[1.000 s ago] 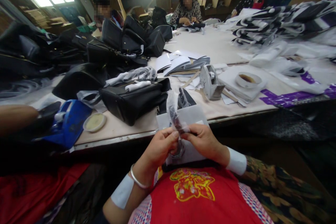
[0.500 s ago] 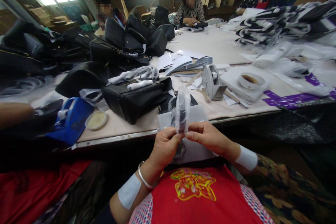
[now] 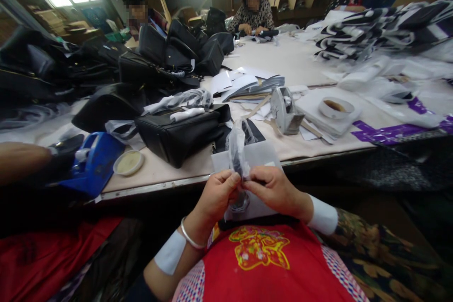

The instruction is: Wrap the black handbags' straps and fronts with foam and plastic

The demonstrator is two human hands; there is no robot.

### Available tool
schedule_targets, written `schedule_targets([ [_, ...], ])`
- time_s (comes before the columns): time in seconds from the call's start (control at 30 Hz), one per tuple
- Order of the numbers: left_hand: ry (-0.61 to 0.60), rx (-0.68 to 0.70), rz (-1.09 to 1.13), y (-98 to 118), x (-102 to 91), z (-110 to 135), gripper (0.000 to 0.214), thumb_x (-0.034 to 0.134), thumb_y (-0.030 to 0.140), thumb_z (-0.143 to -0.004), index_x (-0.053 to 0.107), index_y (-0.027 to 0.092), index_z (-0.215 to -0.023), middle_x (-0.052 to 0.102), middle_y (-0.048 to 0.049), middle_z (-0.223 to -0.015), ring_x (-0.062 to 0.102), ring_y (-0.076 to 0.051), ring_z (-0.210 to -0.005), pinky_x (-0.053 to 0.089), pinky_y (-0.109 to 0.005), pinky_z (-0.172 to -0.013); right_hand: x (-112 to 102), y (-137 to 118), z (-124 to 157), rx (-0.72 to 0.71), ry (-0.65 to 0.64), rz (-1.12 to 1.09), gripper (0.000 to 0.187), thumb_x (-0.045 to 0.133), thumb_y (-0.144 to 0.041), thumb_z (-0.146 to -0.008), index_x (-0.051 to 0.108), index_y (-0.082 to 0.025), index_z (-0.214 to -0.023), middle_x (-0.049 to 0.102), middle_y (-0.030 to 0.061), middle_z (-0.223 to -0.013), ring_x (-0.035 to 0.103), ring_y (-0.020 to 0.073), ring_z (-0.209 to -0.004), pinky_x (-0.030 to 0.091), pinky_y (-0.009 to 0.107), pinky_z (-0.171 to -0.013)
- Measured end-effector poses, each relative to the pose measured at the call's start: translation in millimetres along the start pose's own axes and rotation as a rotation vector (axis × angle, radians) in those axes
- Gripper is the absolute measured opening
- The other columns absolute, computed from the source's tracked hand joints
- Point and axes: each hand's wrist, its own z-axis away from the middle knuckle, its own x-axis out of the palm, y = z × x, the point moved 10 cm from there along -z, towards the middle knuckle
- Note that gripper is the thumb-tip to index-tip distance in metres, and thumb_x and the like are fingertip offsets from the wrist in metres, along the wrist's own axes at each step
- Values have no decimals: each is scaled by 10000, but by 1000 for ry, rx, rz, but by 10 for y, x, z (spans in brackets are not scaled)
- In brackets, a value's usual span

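At your left, the blue plastic tape dispenser [image 3: 95, 167] and the black leather-like bag [image 3: 173, 137] sit close to the front edge of the pale cloth-covered surface [image 3: 155, 171], so room on this side looks narrow. Your left hand [image 3: 218, 194] has its fingers pinched closed on the looped dark strap in clear plastic wrap [image 3: 237, 145], which rises between both hands, near this edge. It is probably light and bendable, the wrap slippery; low, at the gathered part, is a good hold. Your right hand [image 3: 278, 192] also pinches there. Farther right, the grey tape dispenser [image 3: 285, 115] stands back from the edge.
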Motion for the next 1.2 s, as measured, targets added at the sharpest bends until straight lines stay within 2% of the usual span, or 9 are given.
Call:
schedule_targets([
  [0.1,81,-62,77,-70,-34,-42,430,817,500,-727,552,161,-713,342,101,-506,225,-33,-422,182,-182,-420,70,-125,77,-212,2,314,281,529,-249,-958,591,-169,-697,561,30,-678,473,143,-642,345,282,-616],
  [0.2,137,3,-30,1,-49,-38,396,800,486,-747,580,158,-717,350,94,-508,265,-46,-436,201,-191,-437,47,-69,97,-189,-10,309,281,535,-280,-967,612,-163,-723,584,49,-710,495,156,-675,364,286,-630],
  [0.3,145,180,-310,222,-12,13,321,722,451,-830,662,151,-734,504,29,-593,441,-98,-538,348,-225,-527,-9,176,63,70,-94,-113,347,601,-440,-936,630,-165,-726,540,6,-644,451,126,-593,346,261,-554],
  [0.43,-10,454,-719,417,248,119,218,624,317,-920,744,172,-809,655,-52,-791,601,-179,-779,451,-287,-751,148,511,147,551,-184,-772,524,709,-648,-774,630,-137,-694,347,-85,-500,196,45,-427,127,216,-408],
  [0.63,-130,541,-988,350,338,140,263,524,286,-964,757,176,-915,617,-69,-799,575,-170,-733,435,-280,-692,234,572,203,733,-50,-944,437,854,-456,-642,521,-173,-656,333,-112,-488,158,24,-425,82,197,-408],
  [0.73,-144,437,-860,368,261,86,234,608,351,-918,743,163,-890,614,-59,-797,564,-171,-750,440,-286,-712,131,468,147,586,-20,-765,356,763,-466,-738,574,-167,-689,392,-83,-501,243,50,-436,172,215,-424],
  [0.9,-77,-8,-181,113,102,-54,452,682,597,-815,641,146,-811,328,86,-531,252,-58,-440,226,-201,-430,-96,53,65,32,43,90,217,597,-273,-884,618,-169,-696,566,8,-648,473,125,-599,342,269,-575],
  [1.07,138,133,-362,215,89,-95,328,748,445,-785,648,155,-671,452,43,-564,393,-78,-515,332,-208,-499,23,-121,183,-249,85,633,283,462,-200,-966,656,-142,-769,620,94,-705,531,178,-654,367,303,-604],
  [1.2,170,266,-538,329,125,-67,255,697,349,-815,670,170,-636,574,-5,-640,535,-149,-662,425,-258,-624,18,-48,193,-209,-34,521,291,469,-264,-989,669,-140,-817,640,102,-752,543,181,-681,390,299,-621],
])
